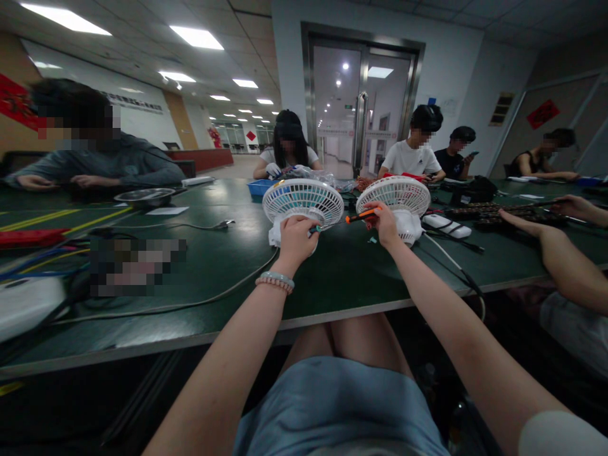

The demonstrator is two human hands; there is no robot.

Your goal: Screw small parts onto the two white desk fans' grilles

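Two small white fans stand on the dark green table (pixel 342 272) in front of me. My left hand (pixel 297 237) grips the base of the left fan (pixel 303 201), just under its round grille. My right hand (pixel 384 223) holds an orange-handled screwdriver (pixel 361 216), its shaft pointing left toward the left fan. That hand is in front of the right fan (pixel 399 195), whose white base and cable lie behind my wrist. A beaded bracelet (pixel 275 280) sits on my left wrist.
A grey cable (pixel 190 303) runs across the table to my left. A steel bowl (pixel 145 197) and a blue tray (pixel 260 187) lie farther back. Another person's arms (pixel 560 244) reach in from the right. Several people sit across the table. A white adapter (pixel 446 226) lies right of the fans.
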